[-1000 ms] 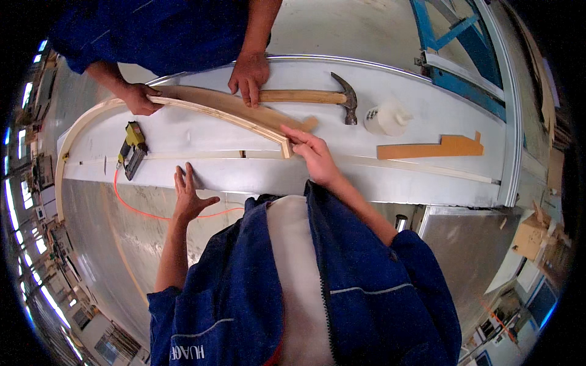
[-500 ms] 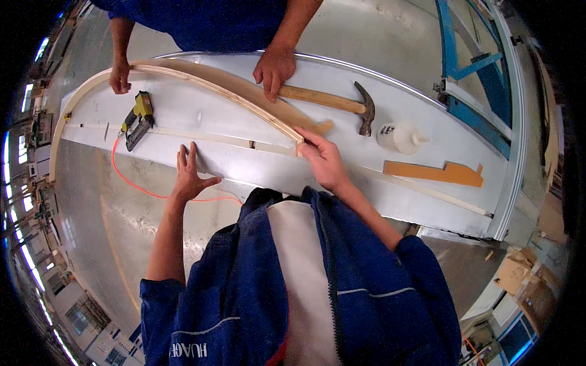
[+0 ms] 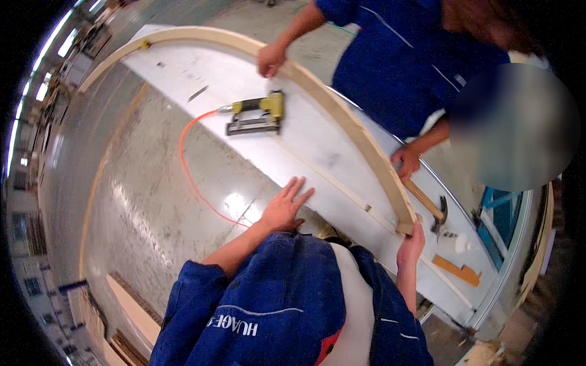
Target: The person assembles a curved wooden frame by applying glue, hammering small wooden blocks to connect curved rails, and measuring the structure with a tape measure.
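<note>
A long, bowed strip of pale wood point(image 3: 360, 131) arches across the white table point(image 3: 305, 177). My right hand point(image 3: 411, 245) is closed on its near right end. My left hand point(image 3: 284, 206) is open, fingers spread at the table's near edge, with nothing in it. Across the table, a co-worker's one hand point(image 3: 270, 60) grips the strip near its top. The other co-worker hand point(image 3: 408, 161) is by the handle end of a claw hammer point(image 3: 441, 215); whether it holds the handle is unclear. Inside the arch lies a yellow-and-black nail gun point(image 3: 256, 113).
An orange hose point(image 3: 183, 152) runs from the nail gun over the table edge towards me. At the right lie a white squeeze bottle point(image 3: 459, 243) and a notched orange-brown piece point(image 3: 458, 270). A blue metal frame point(image 3: 497, 226) stands beyond. Boards point(image 3: 134, 308) are at lower left.
My view has turned left, so the table and tools appear rotated and shifted right. The co-worker leans further right. My right hand keeps hold of the strip's end; my left stays open.
</note>
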Action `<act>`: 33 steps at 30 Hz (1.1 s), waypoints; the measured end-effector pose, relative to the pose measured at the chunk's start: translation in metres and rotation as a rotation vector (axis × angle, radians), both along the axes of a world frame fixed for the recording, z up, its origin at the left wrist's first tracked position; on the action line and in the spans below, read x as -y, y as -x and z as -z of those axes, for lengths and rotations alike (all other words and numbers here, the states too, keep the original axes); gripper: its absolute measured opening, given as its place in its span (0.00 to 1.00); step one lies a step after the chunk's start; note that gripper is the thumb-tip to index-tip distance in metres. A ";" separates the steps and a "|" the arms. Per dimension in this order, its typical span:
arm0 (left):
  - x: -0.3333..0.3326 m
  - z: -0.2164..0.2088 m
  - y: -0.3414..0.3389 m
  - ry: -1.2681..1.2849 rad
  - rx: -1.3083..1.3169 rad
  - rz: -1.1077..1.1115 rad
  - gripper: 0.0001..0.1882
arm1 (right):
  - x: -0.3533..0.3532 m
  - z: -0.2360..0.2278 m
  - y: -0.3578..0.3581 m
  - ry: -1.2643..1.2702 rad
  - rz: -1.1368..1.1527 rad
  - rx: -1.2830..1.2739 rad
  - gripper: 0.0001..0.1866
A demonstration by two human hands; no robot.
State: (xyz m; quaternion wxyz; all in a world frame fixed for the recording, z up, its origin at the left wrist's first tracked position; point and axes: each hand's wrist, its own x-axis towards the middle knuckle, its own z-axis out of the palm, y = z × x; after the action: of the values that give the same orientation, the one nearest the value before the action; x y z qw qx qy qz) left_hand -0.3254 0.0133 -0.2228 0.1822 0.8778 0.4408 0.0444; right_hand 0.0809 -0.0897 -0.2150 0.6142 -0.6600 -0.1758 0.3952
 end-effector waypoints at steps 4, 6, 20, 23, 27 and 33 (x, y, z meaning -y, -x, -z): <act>-0.005 -0.009 0.029 0.109 0.155 0.028 0.50 | -0.016 0.004 0.017 -0.038 0.106 0.073 0.26; -0.004 -0.004 0.036 0.119 0.175 0.045 0.48 | -0.016 0.006 0.020 -0.025 0.152 0.106 0.26; 0.029 0.008 0.092 0.394 0.485 -0.584 0.23 | -0.025 0.000 0.034 -0.045 0.206 -0.026 0.28; 0.063 0.046 0.140 0.508 0.403 -0.861 0.26 | -0.024 -0.012 0.041 -0.019 0.188 -0.022 0.29; 0.130 0.098 0.205 0.701 0.370 -1.174 0.25 | -0.015 -0.002 0.034 0.002 0.102 0.186 0.29; 0.156 0.089 0.239 0.755 0.661 -1.532 0.23 | -0.022 0.000 0.054 -0.053 0.135 0.147 0.28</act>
State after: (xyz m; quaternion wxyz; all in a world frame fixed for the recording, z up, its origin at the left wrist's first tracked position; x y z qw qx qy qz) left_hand -0.5644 -0.1426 -0.3114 0.4947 0.1703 0.8131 0.2552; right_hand 0.0273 -0.0679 -0.2147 0.6422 -0.6809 -0.1860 0.2989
